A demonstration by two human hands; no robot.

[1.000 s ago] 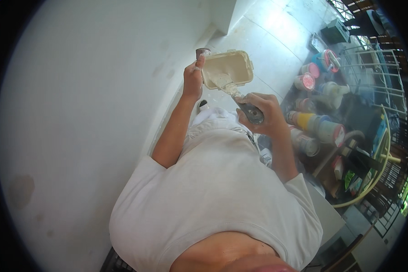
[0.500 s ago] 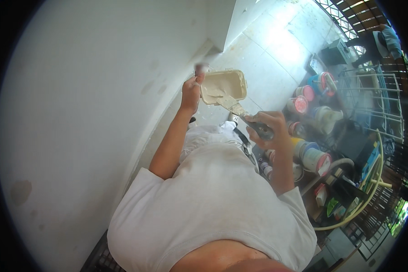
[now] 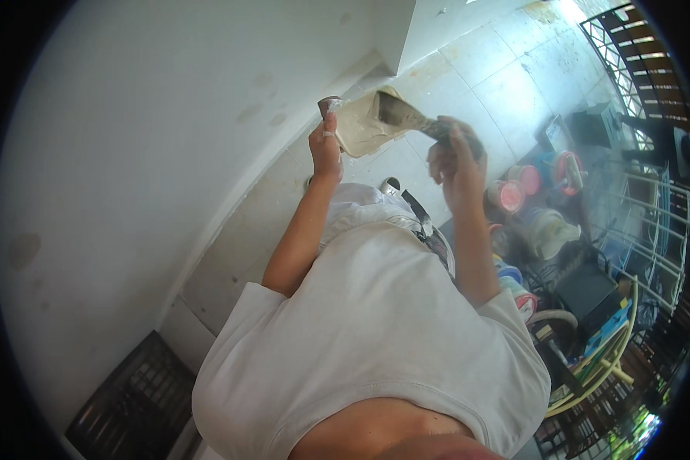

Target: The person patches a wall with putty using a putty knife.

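Note:
My left hand [image 3: 326, 150] is closed on the left edge of a cream plastic tray [image 3: 350, 150] of pale putty [image 3: 360, 126]. Beside my thumb a brown, round-ended handle [image 3: 329, 106] sticks up; what it belongs to is hidden. White smears mark the thumb. Wrapped round the grip of a putty knife [image 3: 414, 119], my right hand [image 3: 460, 157] is slightly blurred. The knife's wide blade is raised over the right side of the tray, with putty along its shank. Whether the blade touches the putty, I cannot tell.
A white wall [image 3: 146, 153] with several darker patches runs along my left. Paint buckets [image 3: 507, 197], a white wire rack [image 3: 652, 222] and a yellow hose [image 3: 632, 322] crowd the floor at right. A dark slatted piece [image 3: 134, 399] stands at lower left.
My right hand has moved up, and the knife blade has turned from lying in the putty to standing raised over the tray's right side. The tray has tilted. My view has shifted slightly.

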